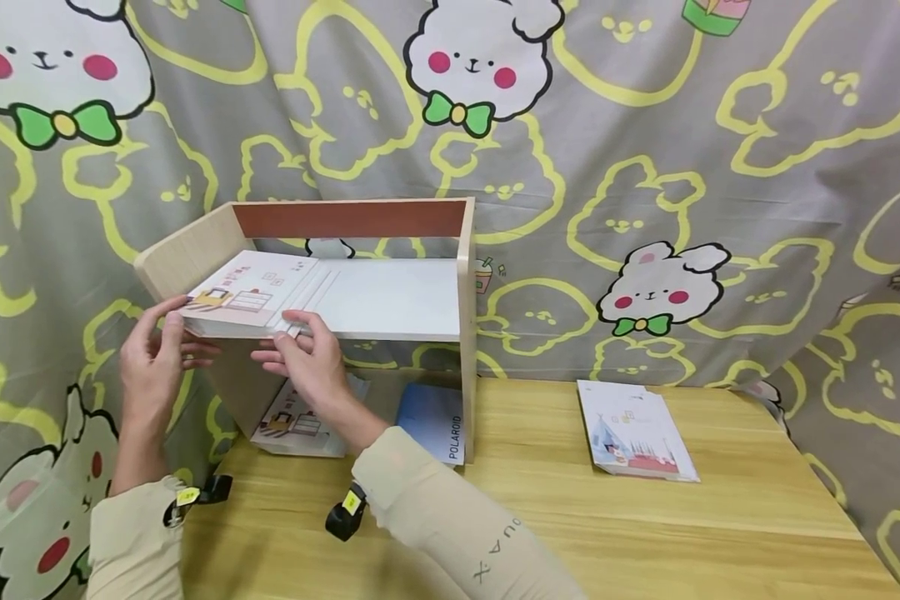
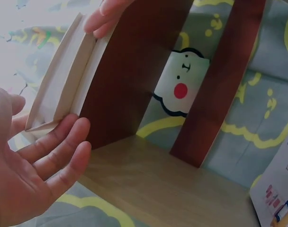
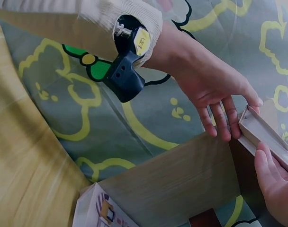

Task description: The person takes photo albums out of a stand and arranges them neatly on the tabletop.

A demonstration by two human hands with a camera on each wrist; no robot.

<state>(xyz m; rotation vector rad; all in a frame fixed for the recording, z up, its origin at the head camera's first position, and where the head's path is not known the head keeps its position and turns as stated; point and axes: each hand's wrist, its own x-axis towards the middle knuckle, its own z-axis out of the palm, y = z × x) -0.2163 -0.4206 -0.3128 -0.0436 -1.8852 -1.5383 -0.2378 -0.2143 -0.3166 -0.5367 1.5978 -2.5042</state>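
Note:
A flat white box printed with a cartoon picture (image 1: 243, 287) lies on the left part of the upper white shelf board (image 1: 397, 296) of a small wooden desk shelf. My left hand (image 1: 150, 367) is at its front left corner, thumb at the corner, the other fingers extended below in the left wrist view (image 2: 44, 170). My right hand (image 1: 311, 358) pinches the front right corner between thumb and index finger. Pale stepped edges run down the box's right side; I cannot tell whether it is one piece or several. Its hollow front rim (image 3: 265, 132) shows in the right wrist view.
In the lower compartment stand a similar printed box (image 1: 296, 425) and a blue POLAROID book (image 1: 435, 417). Another printed white booklet or box (image 1: 633, 429) lies on the wooden table (image 1: 540, 517) to the right. A patterned curtain (image 1: 645, 208) hangs behind and at the sides.

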